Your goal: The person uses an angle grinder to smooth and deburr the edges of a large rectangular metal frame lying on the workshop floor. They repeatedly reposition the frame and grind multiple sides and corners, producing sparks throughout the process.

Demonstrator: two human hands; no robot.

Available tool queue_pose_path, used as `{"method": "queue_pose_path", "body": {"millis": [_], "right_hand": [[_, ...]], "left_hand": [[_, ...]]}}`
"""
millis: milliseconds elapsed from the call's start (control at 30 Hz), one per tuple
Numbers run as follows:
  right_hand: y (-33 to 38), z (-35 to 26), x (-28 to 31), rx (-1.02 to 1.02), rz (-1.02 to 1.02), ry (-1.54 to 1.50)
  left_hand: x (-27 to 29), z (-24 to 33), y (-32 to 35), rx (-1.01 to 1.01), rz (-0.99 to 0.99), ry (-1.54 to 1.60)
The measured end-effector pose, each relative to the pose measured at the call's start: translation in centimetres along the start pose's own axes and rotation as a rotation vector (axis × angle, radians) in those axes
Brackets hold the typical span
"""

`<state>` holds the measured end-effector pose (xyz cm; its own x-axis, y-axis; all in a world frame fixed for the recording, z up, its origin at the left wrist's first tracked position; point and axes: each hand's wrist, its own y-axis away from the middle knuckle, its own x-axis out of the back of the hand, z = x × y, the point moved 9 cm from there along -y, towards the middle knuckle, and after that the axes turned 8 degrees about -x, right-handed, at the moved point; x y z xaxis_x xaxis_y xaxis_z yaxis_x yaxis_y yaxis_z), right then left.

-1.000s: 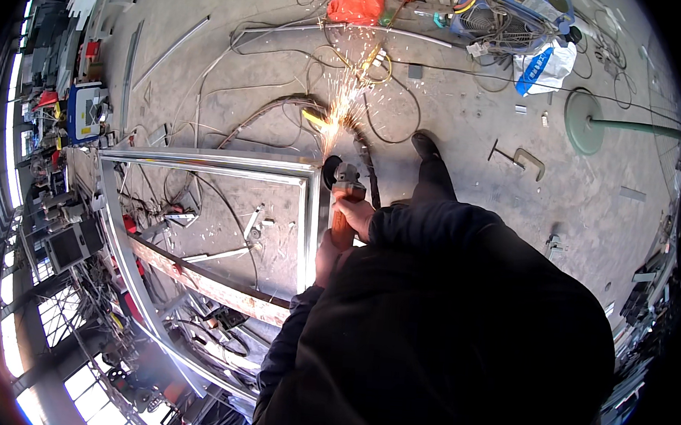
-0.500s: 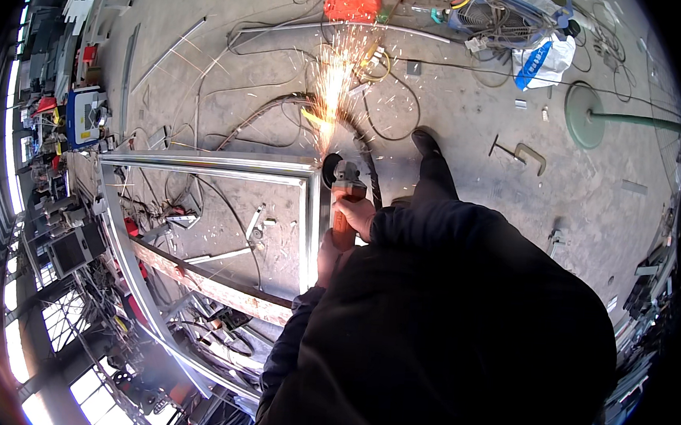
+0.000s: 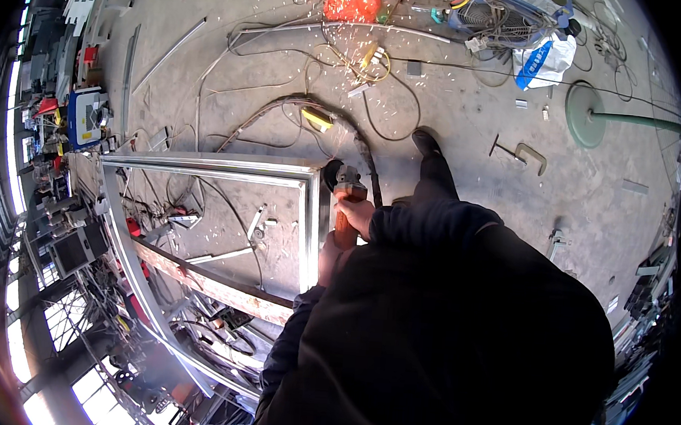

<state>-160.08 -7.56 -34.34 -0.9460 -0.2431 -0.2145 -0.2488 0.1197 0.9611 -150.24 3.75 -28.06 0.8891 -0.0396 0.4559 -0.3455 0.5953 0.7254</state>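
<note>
Both my hands are closed around an angle grinder [image 3: 347,205] with an orange body and a grey metal head. My right hand [image 3: 359,216] wraps the body just behind the head. Lower down, my left hand [image 3: 333,253] grips the rear of the body, its fingers partly hidden. The dark grinder disc [image 3: 330,174] is right at the outer corner of a silver metal frame [image 3: 308,234]; whether it touches cannot be made out. A few sparks hang in the air ahead of it.
A rusty beam [image 3: 217,284] runs beneath the frame. Cables, a yellow-and-black item [image 3: 316,119] and an orange-red bag [image 3: 354,0] lie ahead on the floor. At right are a G-clamp [image 3: 532,158] and a green round base [image 3: 585,115]. My shoe [image 3: 425,142] stands near the grinder.
The dense spray of sparks from the disc has died down to scattered specks farther ahead. The grinder head has shifted very slightly; both hands keep their grip.
</note>
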Motion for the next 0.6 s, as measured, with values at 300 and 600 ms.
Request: {"method": "queue_pose_path", "body": {"millis": [300, 600], "right_hand": [[-1.0, 1.1, 0.3, -0.056, 0.024, 0.029], [-1.5, 0.1, -0.6, -0.054, -0.099, -0.039]], "left_hand": [[0.7, 2.6, 0.5, 0.075, -0.03, -0.068], [1.0, 3.3, 0.3, 0.117, -0.03, -0.12]]}}
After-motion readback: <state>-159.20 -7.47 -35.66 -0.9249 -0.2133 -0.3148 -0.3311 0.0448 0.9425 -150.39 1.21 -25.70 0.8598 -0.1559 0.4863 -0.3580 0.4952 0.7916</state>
